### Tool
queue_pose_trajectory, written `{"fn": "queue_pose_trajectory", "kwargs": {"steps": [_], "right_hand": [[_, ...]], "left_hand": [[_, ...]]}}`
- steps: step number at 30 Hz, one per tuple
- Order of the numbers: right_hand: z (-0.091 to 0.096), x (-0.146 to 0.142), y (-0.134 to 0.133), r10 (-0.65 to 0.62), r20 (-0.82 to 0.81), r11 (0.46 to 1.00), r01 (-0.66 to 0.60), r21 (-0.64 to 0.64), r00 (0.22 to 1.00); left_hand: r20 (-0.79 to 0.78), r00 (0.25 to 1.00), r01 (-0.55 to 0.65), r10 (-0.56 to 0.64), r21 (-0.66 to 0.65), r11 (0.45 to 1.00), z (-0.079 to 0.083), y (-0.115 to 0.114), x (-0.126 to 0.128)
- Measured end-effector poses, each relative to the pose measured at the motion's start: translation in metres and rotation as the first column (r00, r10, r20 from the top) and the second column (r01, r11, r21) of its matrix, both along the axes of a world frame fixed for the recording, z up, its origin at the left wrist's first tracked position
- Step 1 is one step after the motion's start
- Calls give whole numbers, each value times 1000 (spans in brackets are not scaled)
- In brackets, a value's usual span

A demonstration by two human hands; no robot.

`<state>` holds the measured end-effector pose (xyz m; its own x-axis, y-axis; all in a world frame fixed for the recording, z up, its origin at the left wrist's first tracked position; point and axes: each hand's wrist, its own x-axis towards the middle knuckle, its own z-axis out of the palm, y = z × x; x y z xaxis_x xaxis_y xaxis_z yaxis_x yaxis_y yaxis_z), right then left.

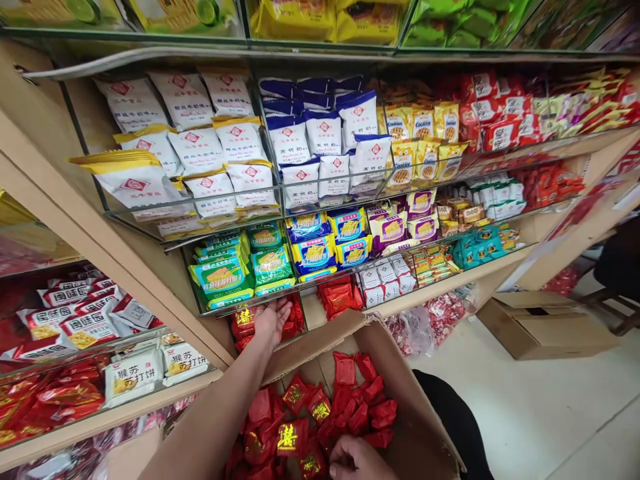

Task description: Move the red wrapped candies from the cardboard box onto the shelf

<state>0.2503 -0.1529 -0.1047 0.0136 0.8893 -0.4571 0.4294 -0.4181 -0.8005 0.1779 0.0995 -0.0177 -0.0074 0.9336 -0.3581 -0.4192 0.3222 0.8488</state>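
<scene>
Cardboard box (pixel 400 400) stands open at the near edge, just in front of the shelf (pixel 150 273), with its flaps up. Inside it lie many red packets (pixel 345 400), loose and in disorder. Several carry a gold sign, and the others show a plain, shiny red side. The right hand (pixel 357 460) rests on these packets at the near side of the box, with its fingers bent down over them. The picture edge cuts it partly, so I cannot tell if it is clamped on a packet. The left hand (pixel 273 320) is stretched far into the low compartment of the shelf, beyond the far flap of the box. Its fingers are straight and a little apart, laid flat against a red stack (pixel 243 323) of the same kind of packets.

Just above this compartment, behind a glass front, stand green packets (pixel 223 273). To the right of them are blue packets (pixel 315 250) and purple packets (pixel 387 230). Near the left hand, on its right, lies another red pile (pixel 340 293), and next to that are small white packets (pixel 385 277). Higher up are white bags with yellow tops (pixel 200 150) and white bags with blue tops (pixel 325 133). At the right, well apart, a second box (pixel 545 323) lies on the light floor (pixel 550 413). A dark trouser leg (pixel 450 413) shows just beside the right wall of the open box.
</scene>
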Motion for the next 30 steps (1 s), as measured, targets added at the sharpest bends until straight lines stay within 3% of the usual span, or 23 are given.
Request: {"fn": "queue_pose_trajectory", "kwargs": {"steps": [8, 15, 22, 30], "right_hand": [[0, -1, -3, -47, 16, 998, 46, 34, 999], [6, -1, -2, -62, 15, 998, 62, 31, 998], [14, 1, -3, -49, 24, 998, 48, 26, 999], [11, 2, -5, -65, -29, 996, 67, 52, 997]], "left_hand": [[-42, 994, 104, -105, -27, 994, -2, 8, -14], [-37, 994, 103, -106, -72, 992, -3, -2, -15], [-33, 993, 111, -115, -118, 987, 3, 10, -15], [-56, 997, 42, -50, -142, 989, -5, -2, -15]]}}
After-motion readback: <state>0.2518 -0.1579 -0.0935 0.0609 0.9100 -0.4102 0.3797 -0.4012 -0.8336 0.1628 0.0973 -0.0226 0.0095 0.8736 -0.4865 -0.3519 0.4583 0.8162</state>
